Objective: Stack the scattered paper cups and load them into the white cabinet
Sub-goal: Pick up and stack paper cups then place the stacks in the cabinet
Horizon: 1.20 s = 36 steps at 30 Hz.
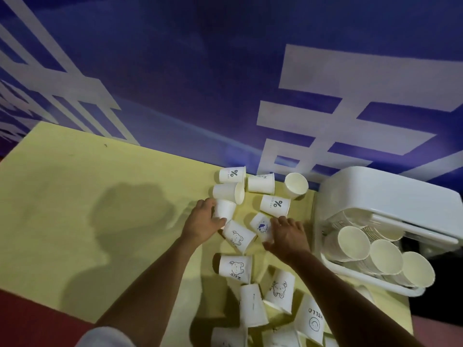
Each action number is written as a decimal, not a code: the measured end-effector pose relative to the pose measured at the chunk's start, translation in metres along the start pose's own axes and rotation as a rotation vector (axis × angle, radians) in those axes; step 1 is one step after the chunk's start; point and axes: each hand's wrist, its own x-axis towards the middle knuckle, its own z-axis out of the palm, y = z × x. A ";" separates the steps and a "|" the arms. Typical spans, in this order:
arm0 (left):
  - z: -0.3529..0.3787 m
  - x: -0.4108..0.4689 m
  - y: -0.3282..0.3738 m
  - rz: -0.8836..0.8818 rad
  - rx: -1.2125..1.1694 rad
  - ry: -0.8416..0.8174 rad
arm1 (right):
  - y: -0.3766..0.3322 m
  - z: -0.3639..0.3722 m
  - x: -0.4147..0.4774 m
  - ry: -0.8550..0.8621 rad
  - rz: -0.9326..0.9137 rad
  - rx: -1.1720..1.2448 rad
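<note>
Several white paper cups lie scattered on a yellow table (87, 209), some on their sides. My left hand (204, 222) grips a plain cup (225, 209) from its left side. My right hand (288, 236) holds a cup with a blue logo (260, 225), its fingers curled round the cup's right side. Between my hands lies a bear-print cup (238, 236). At the right stands the white cabinet (390, 194), its lid raised. Three stacks of cups (382, 256) lie inside it with their mouths toward me.
A blue wall with white characters (300, 108) runs behind the table. More cups lie near the front edge, among them a HELLO cup (312, 319) and another bear cup (235, 267). A red strip of floor (30, 319) shows at the lower left.
</note>
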 end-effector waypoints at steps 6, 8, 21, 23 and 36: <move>0.018 0.024 -0.001 -0.053 -0.008 0.011 | 0.001 0.002 0.017 -0.045 0.011 -0.026; 0.023 0.027 -0.002 -0.076 -0.004 -0.014 | 0.002 0.002 0.019 -0.059 0.020 -0.002; 0.000 0.015 -0.004 -0.055 -0.040 0.011 | -0.002 -0.027 -0.001 0.107 0.113 0.295; -0.008 0.010 -0.004 -0.032 -0.044 0.030 | -0.008 -0.034 -0.006 0.156 0.128 0.362; -0.018 -0.037 0.050 0.209 -0.044 0.025 | 0.002 -0.052 -0.088 0.261 0.249 0.497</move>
